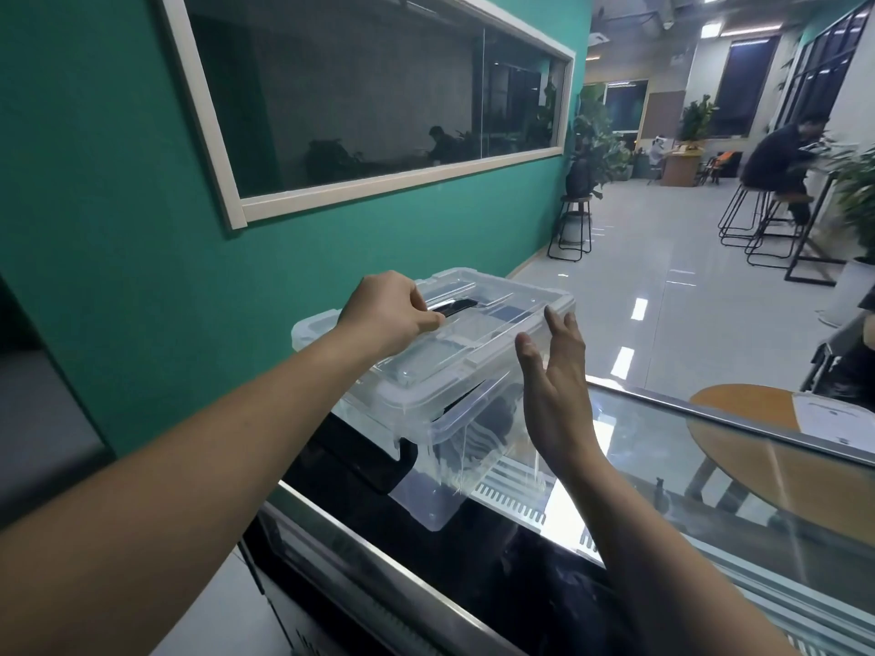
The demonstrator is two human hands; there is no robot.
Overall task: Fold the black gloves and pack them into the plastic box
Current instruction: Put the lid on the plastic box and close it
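The left hand (383,314) is curling its fingers (426,319) round the lid handle (461,305) of the plastic box (454,466), over the table's (710,419) near-left corner. The right hand (554,385) is hovering beside the box's long right side, fingers straight, slightly spread. Something dark, likely the gloves (497,414), is showing inside.

Plastic box (454,471): clear, rectangular, see-through walls. Lid (473,345) closed on top. Box tilted, near corner lowest, over edge of glass tabletop (663,466); whether the corner touches it is unclear. Left hand (383,317) grips handle on top of lid, fingers curled. Right hand (554,385) flat, fingers straight, just beside box's right wall. Black gloves (497,416): dark bundle inside, seen through wall under lid rim; shape blurred.
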